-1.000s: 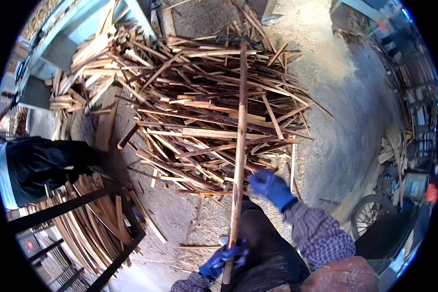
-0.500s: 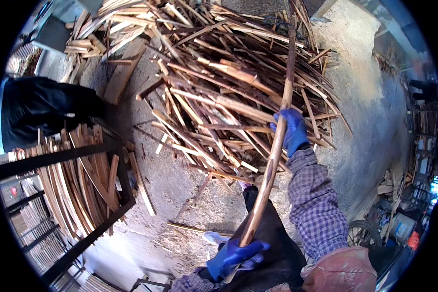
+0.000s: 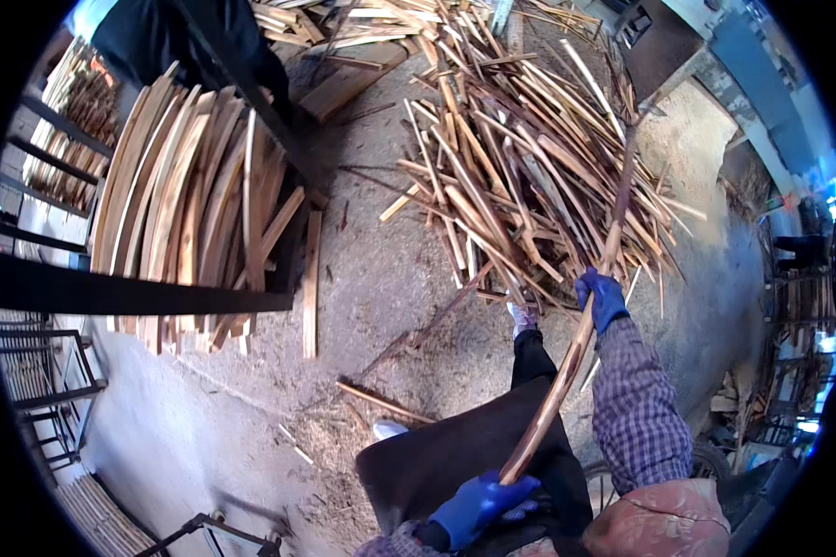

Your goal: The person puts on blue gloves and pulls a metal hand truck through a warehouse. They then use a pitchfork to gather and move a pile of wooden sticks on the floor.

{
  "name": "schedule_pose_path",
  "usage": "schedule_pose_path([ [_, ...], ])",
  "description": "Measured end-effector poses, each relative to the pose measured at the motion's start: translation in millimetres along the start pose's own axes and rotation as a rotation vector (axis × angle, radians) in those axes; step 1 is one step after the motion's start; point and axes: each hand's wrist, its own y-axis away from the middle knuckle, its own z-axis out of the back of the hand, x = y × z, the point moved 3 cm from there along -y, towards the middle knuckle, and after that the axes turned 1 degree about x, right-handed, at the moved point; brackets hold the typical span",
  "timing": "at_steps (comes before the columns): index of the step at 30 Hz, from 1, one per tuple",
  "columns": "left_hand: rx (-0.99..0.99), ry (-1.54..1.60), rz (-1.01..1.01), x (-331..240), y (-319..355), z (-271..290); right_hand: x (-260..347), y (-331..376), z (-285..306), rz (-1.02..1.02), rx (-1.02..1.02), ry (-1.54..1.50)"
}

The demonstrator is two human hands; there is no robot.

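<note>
A long wooden strip [image 3: 555, 397] with patches of dark bark runs slantwise in front of me, from my lap up over the wood pile. Its near end sits in my left hand [image 3: 481, 506], which wears a blue glove and is closed round it. Further up the strip, my right hand [image 3: 604, 299], also in a blue glove, grips it. The far end of the strip overlaps a big loose heap of wooden strips [image 3: 529, 176] on the floor, so I cannot tell whether it touches them.
On the left, a dark metal frame [image 3: 139, 293] holds a stack of pale boards [image 3: 181, 195]. Behind it stands another person in dark trousers [image 3: 172, 46]. A thin stick [image 3: 385, 403] lies on the dusty floor near my feet. A wheel [image 3: 711, 461] shows at the lower right.
My view has turned left, so the heap now appears further right and the metal frame more fully. Both hands still hold the wooden strip.
</note>
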Motion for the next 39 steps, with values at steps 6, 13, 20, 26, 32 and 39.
schedule_pose_path([
  [6,-0.254,0.025,0.117,0,101,-32,26,123,-19,-0.096,-0.031,-0.037],
  [13,-0.185,-0.019,0.225,-83,-7,-64,30,-50,25,-0.157,0.039,-0.040],
  [20,-0.262,-0.083,0.253,-83,-66,-53,78,-162,19,-0.107,0.086,-0.061],
  [26,-0.295,-0.004,0.421,-62,-83,-35,67,-163,15,-0.164,-0.071,0.069],
  [32,-0.394,-0.270,0.305,-10,-13,-36,34,-66,32,-0.001,0.087,0.100],
  [39,-0.510,-0.832,-0.067,116,129,22,-51,118,43,0.149,0.086,0.042],
])
